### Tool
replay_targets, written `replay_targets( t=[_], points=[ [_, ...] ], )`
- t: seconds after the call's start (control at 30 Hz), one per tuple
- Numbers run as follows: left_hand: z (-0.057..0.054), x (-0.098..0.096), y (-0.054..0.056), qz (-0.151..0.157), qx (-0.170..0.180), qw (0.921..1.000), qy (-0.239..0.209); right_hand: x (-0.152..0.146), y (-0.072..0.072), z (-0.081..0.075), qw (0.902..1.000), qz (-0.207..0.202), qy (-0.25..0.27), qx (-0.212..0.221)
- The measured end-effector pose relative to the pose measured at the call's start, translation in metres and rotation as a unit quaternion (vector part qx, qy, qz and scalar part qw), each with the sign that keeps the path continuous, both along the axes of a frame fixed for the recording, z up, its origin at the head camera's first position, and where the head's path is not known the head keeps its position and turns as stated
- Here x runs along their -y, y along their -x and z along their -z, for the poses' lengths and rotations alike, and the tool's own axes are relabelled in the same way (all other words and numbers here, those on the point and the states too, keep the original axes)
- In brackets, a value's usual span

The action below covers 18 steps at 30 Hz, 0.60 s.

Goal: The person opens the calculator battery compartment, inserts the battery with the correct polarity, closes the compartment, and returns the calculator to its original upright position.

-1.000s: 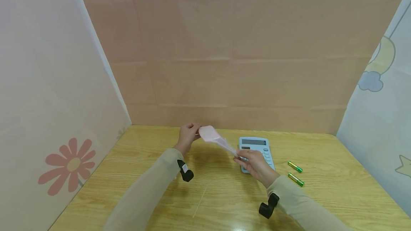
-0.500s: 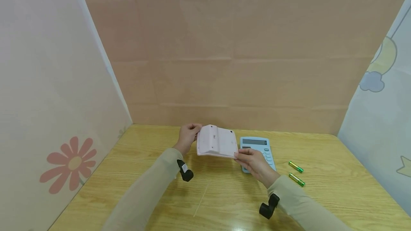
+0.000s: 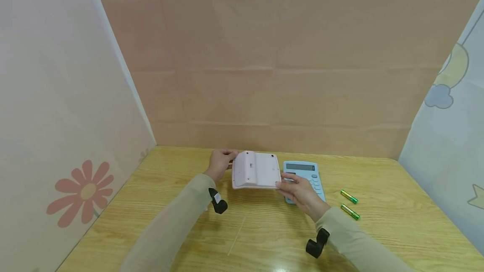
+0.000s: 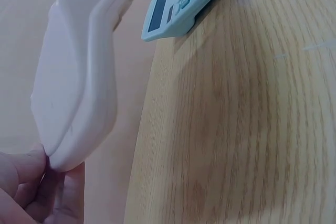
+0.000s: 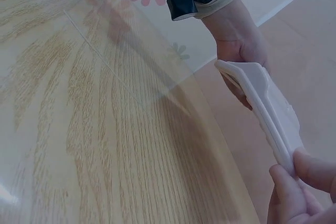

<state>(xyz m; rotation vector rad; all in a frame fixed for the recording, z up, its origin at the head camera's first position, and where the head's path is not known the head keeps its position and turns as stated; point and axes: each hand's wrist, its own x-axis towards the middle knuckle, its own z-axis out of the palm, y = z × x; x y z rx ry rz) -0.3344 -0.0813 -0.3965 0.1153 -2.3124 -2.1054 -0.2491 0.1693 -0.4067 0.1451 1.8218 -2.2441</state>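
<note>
A pale pink calculator (image 3: pixel 266 170) is held up over the table, its back with small screw holes turned to the head camera. My left hand (image 3: pixel 218 164) pinches its left end between thumb and fingers. At the opposite end, my right hand (image 3: pixel 300 194) grips the lower right corner. Its thick wedge-shaped end shows side-on in the left wrist view, near the left thumb (image 4: pixel 26 166). Low bumps line its far face in the right wrist view. Partly behind my right hand, a light blue calculator (image 3: pixel 300 166) lies face up on the table.
Two green and gold batteries (image 3: pixel 349 196) lie on the wooden table (image 3: pixel 181 158) right of the blue calculator. A tan backdrop (image 3: pixel 227 95) rises behind the table, with patterned panels at both sides. A thin pale line (image 3: pixel 236 236) marks the front tabletop.
The pink calculator has turned from nearly edge-on to showing its back, then tipped slightly further. Both hands keep hold of it and stay almost in place.
</note>
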Motion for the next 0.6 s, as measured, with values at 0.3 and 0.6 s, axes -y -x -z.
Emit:
replay_targets(
  t=[0.3,0.6],
  points=[
    [-0.0007,0.0033,-0.0015,0.007,-0.003,0.9987,0.05,0.0007,-0.0025,0.0025,0.9999,-0.004,-0.012,-0.009],
    [0.0021,0.0057,-0.002,0.028,-0.013,0.9982,0.051,0.0001,-0.0039,0.0054,0.9999,-0.011,-0.011,0.0]
  ],
)
